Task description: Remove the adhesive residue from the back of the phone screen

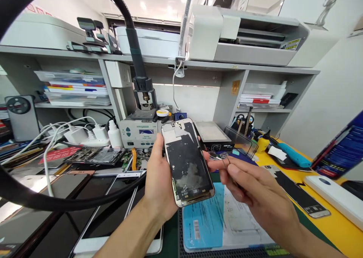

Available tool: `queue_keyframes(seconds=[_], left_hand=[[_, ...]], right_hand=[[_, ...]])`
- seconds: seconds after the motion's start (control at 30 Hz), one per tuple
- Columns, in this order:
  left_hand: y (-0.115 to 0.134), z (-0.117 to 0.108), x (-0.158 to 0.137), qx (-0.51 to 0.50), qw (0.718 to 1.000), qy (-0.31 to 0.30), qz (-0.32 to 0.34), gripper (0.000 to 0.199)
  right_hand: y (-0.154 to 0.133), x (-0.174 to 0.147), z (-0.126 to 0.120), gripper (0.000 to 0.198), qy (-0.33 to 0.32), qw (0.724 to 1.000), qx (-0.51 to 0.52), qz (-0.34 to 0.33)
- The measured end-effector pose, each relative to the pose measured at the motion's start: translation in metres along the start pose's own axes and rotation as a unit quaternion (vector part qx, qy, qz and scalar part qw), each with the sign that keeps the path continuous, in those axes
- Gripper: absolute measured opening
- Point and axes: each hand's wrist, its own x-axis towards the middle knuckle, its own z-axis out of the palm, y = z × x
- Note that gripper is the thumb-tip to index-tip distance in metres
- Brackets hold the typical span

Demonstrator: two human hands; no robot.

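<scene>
My left hand (160, 178) is wrapped round a phone screen assembly (185, 156), thumb along its left edge and fingertips behind the right edge. The inner side faces me: black, with a grey smudged patch low down, silvery foil at the top and small gold contacts near the bottom. Just right of it, my right hand (249, 186) is closed on thin metal tweezers (226, 162), mostly hidden by the fingers. The right fingertips are close to the screen's right edge; whether they touch it I cannot tell. Below both hands lies a blue and white packet (204, 227).
A black hose (124, 197) loops across the left, over several phones (104, 212). Behind stand a soldering station (138, 131) and a flat heating plate (214, 133). To the right, a phone back panel (300, 193) and a white device (334, 197) lie on the yellow surface.
</scene>
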Motion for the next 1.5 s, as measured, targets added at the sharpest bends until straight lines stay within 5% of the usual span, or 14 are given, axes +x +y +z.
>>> queue_keyframes(seconds=[0.1, 0.17, 0.27, 0.4, 0.53, 0.67, 0.83, 1.03, 1.17, 1.27, 1.37, 1.5], left_hand=[[0.002, -0.001, -0.001, 0.0, 1.0, -0.021, 0.001, 0.089], [0.003, -0.001, -0.002, 0.0, 0.999, -0.035, -0.004, 0.09], [0.005, -0.001, -0.002, 0.002, 0.999, -0.052, -0.005, 0.092], [0.005, -0.001, -0.003, 0.011, 0.998, -0.067, 0.001, 0.091], [0.004, 0.001, -0.005, 0.023, 0.998, -0.064, 0.015, 0.087], [0.004, 0.001, -0.004, 0.032, 0.998, -0.043, 0.018, 0.087], [0.004, 0.002, -0.003, 0.036, 0.999, -0.012, 0.035, 0.086], [0.003, 0.002, -0.001, 0.037, 0.999, 0.007, 0.034, 0.084], [0.002, 0.002, -0.002, 0.029, 0.999, 0.003, 0.016, 0.082], [0.001, 0.002, -0.003, 0.022, 1.0, -0.014, 0.0, 0.083], [-0.001, 0.002, -0.004, 0.02, 0.999, -0.036, -0.014, 0.085], [-0.001, 0.002, -0.005, 0.026, 0.999, -0.042, -0.022, 0.085]], right_hand=[[0.0, -0.009, 0.005, 0.027, 0.0, 0.993, -0.091, -0.076], [0.002, -0.016, 0.008, 0.04, 0.013, 0.982, -0.128, -0.138], [0.003, -0.023, 0.009, 0.044, -0.009, 0.981, -0.097, -0.17], [-0.007, -0.021, 0.005, 0.02, -0.144, 0.988, 0.06, -0.019], [-0.019, -0.012, 0.003, 0.01, -0.145, 0.943, 0.233, 0.19], [-0.023, -0.001, -0.002, 0.021, -0.235, 0.895, 0.305, 0.224], [-0.025, 0.0, -0.005, 0.026, -0.27, 0.908, 0.29, 0.135], [-0.012, -0.014, 0.007, 0.021, -0.192, 0.954, 0.213, 0.083], [-0.007, -0.021, 0.01, 0.022, -0.091, 0.992, -0.033, -0.078], [-0.007, -0.024, 0.006, 0.03, -0.053, 0.927, -0.271, -0.255], [-0.002, -0.024, 0.002, 0.044, -0.094, 0.856, -0.379, -0.339], [0.007, -0.024, 0.003, 0.044, -0.111, 0.842, -0.371, -0.374]])
